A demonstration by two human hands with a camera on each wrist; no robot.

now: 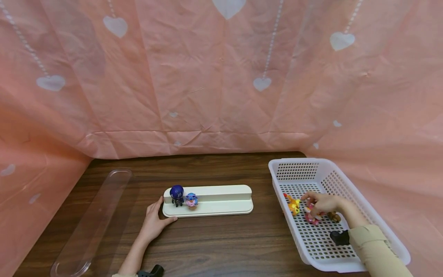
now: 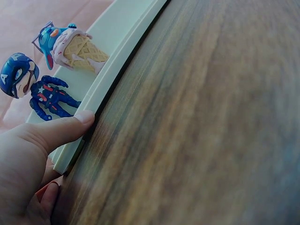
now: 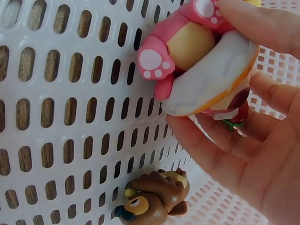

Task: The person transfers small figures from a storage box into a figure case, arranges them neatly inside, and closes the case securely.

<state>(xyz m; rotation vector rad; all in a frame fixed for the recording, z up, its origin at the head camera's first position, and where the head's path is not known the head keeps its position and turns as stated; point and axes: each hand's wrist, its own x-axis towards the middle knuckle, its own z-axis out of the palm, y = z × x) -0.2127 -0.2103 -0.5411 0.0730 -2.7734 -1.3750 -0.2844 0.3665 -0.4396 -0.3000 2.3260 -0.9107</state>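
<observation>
My left hand (image 1: pixel 153 222) grips the left end of a cream two-step display stand (image 1: pixel 223 207), its thumb along the front edge and fingers at the far side. On the stand's left part are a figurine in a dark blue helmet (image 2: pixel 47 96) and, beside it, a blue figurine on an ice-cream cone (image 2: pixel 72 49). Inside the white basket, my right hand (image 1: pixel 325 204) holds a pink bear-like figurine with a white ring around it (image 3: pixel 201 70), between thumb and fingers. Near that hand lie a yellow-orange figurine (image 1: pixel 294 207) and a brown figurine (image 3: pixel 154 197).
The perforated white basket (image 1: pixel 301 244) stands at the right of the dark wooden table (image 1: pixel 221 246). A long clear plastic cover (image 1: pixel 91 223) lies at the left. Pink cloth with white hearts (image 1: pixel 207 77) hangs behind and along both sides.
</observation>
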